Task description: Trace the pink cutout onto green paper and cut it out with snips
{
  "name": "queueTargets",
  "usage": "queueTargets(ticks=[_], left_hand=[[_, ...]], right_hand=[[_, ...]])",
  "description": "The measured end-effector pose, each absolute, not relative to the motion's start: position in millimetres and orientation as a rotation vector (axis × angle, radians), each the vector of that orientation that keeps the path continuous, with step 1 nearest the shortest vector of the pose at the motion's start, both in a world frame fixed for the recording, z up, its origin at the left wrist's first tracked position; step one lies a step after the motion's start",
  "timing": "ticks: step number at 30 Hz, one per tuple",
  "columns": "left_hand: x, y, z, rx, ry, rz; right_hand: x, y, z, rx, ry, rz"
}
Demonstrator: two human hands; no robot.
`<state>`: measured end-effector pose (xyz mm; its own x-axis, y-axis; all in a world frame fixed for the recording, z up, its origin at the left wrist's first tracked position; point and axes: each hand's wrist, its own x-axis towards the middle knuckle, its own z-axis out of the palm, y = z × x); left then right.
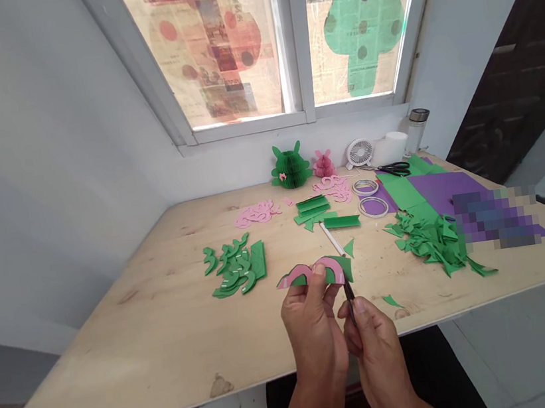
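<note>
My left hand [313,326] pinches a curved pink paper piece [333,266] laid over green paper [345,267], the thumb pressed on top. In my right hand [375,341] is a pair of scissors [348,291], fingers wrapped round the handles. Their dark blades point up at the right edge of the two layers; the tips are hard to make out. Ahead and to the left lie stacked curved green paper cutouts [236,272]. A small green scrap [392,300] rests right of my right hand.
Green offcuts [427,237] are heaped at the right, by purple paper [446,191]. Behind are pink cutouts [256,213], folded green strips [313,207], a white pen-like stick [332,239], tape rolls [373,207], other scissors [394,169], a fan [359,152] and a green paper figure [290,167].
</note>
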<state>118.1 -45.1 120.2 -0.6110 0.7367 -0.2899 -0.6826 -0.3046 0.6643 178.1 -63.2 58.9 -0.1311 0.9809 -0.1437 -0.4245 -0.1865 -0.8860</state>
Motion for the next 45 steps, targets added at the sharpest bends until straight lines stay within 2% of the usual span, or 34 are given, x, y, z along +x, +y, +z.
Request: queueTargets(ticks=[45], left_hand=[[118.6, -42.0, 119.7, 0.16, 1.026, 1.957]], right_hand=[[183.9, -51.0, 60.5, -0.89, -0.874, 1.584]])
